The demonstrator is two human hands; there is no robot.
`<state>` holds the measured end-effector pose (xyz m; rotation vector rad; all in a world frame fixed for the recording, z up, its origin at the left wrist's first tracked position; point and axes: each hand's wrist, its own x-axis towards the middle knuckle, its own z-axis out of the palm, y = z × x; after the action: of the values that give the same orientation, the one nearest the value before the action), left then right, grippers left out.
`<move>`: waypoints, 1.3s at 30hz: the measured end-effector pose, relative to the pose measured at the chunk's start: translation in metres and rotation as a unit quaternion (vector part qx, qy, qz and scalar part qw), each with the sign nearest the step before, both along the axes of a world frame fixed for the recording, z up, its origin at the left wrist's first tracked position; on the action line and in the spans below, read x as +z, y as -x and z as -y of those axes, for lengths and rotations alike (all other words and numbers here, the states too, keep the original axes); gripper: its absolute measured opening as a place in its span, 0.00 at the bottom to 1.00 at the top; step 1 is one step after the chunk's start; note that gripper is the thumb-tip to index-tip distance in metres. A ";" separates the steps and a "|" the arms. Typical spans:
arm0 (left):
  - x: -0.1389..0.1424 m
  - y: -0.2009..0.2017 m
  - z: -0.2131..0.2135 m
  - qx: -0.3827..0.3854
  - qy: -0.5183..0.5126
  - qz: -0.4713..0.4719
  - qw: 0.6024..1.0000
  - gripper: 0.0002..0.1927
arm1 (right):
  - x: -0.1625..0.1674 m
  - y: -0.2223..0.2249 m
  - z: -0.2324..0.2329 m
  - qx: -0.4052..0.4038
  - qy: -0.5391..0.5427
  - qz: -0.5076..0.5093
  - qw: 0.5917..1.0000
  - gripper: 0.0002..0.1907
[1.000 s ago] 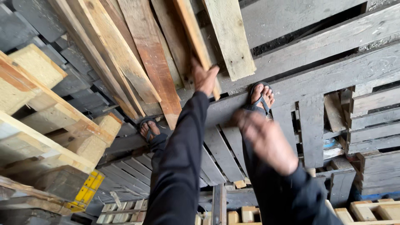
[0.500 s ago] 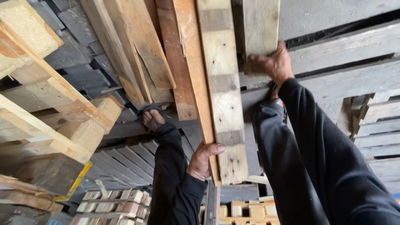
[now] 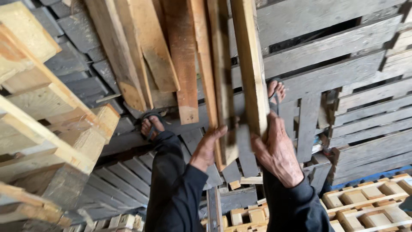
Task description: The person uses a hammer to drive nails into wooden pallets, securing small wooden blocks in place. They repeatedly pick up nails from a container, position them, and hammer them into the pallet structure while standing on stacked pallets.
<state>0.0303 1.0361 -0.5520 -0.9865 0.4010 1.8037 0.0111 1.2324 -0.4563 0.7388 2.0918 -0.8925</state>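
A long pale wooden plank (image 3: 251, 64) runs up the middle of the head view, and both my hands grip its near end. My left hand (image 3: 208, 146) holds its left edge, thumb up along the wood. My right hand (image 3: 279, 152) wraps its right edge. More planks (image 3: 182, 60) lean side by side to its left. My feet in black sandals stand on grey pallet slats, the left foot (image 3: 151, 125) near the plank ends, the right foot (image 3: 275, 92) beside the held plank.
Grey weathered pallets (image 3: 343, 51) cover the floor and right side. Pale new pallets (image 3: 47, 116) stack up at the left. Light wooden pallets (image 3: 369, 199) lie at the lower right, with small wood blocks (image 3: 234, 184) near my hands.
My right hand came down from the plank's upper end to its near end. My left hand rose to the same end. The plank now stands more upright between both hands.
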 end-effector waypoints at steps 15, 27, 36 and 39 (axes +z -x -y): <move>0.057 0.044 -0.013 -0.072 0.100 -0.163 0.979 0.59 | -0.040 0.006 0.021 -0.368 0.388 -0.077 0.841 0.52; 0.219 0.214 -0.047 -0.320 0.232 -0.206 0.895 0.42 | 0.071 0.121 0.008 -0.405 0.364 0.040 0.838 0.37; 0.278 0.248 -0.086 -0.380 0.312 -0.220 0.842 0.45 | 0.084 0.138 -0.021 -0.390 0.443 0.030 0.807 0.36; 0.279 0.249 -0.098 -0.260 0.329 -0.280 0.863 0.46 | 0.084 0.133 -0.034 -0.357 0.473 0.063 0.803 0.34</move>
<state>-0.2185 1.1342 -0.2733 -0.6554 1.5736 1.4214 -0.1221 1.2666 -0.3728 0.9548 0.9389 -2.0040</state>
